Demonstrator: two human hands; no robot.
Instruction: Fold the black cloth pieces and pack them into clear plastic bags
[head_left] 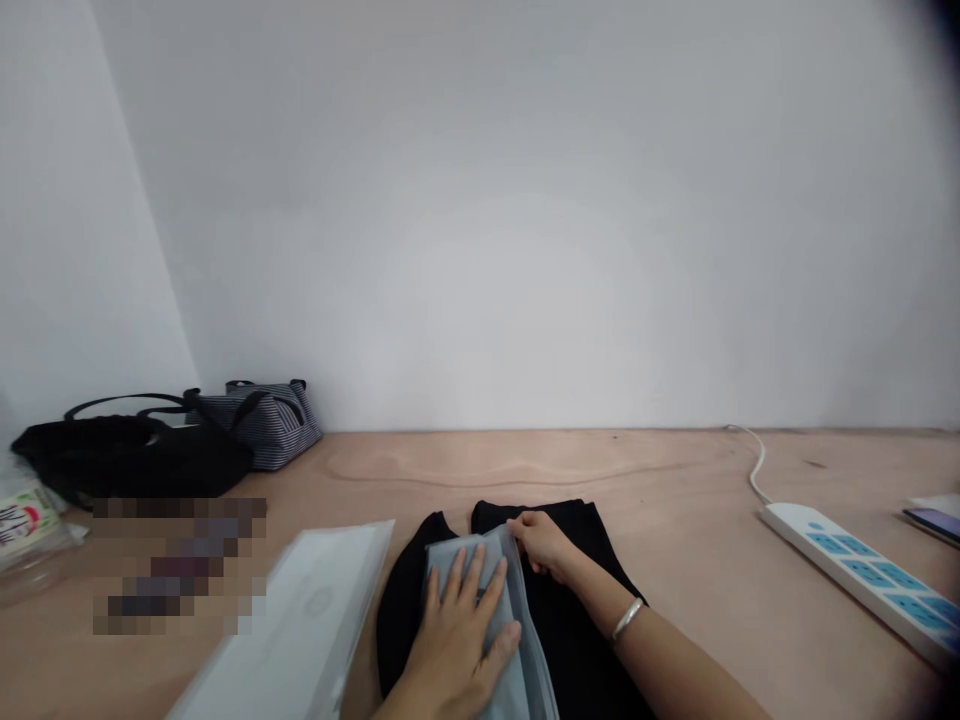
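Observation:
A folded grey-blue item (511,640), which looks like cloth or a soft sleeve, lies on black fabric (574,610) at the bottom centre. My left hand (461,630) rests flat on it with fingers spread. At its upper right corner, my right hand (541,545) pinches the edge between thumb and fingers. A silver bangle circles my right wrist. Left of the black fabric lies a flat white package (300,610) in clear plastic.
On the wooden table (675,480), a black bag (127,455) and a striped bag (277,425) stand back left. Clear plastic packaging (30,530) is at far left, beside a blurred patch. A white power strip (862,575) and a phone (934,522) lie right.

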